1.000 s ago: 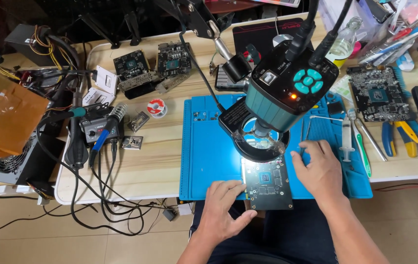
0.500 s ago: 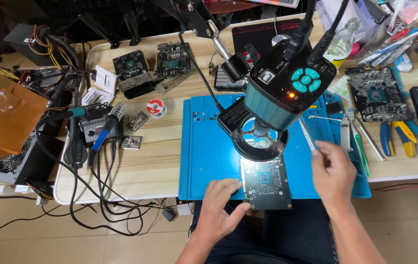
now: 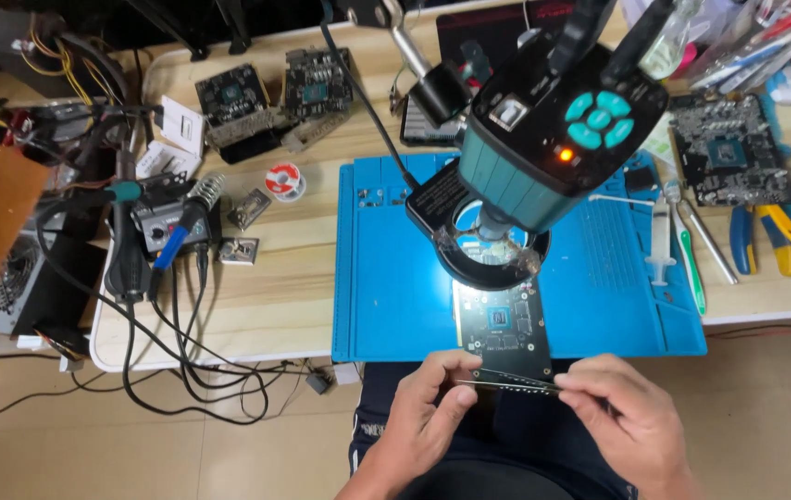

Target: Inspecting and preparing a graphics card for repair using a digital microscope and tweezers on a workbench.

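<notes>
Blue rubber work mat [image 3: 386, 278] on wooden desk, teal microscope head [image 3: 553, 139] with ring light above. Dark green circuit board [image 3: 504, 329] overhangs mat's near edge. Left hand [image 3: 428, 417] and right hand [image 3: 622, 417] both pinch thin metal tweezers [image 3: 506, 381] just below the board.

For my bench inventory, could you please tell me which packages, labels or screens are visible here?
White paper label card: far left of the bench, rectangular, dark print.
Red-and-white round solder spool label: left of the blue mat.
No lit screen shows.
</notes>
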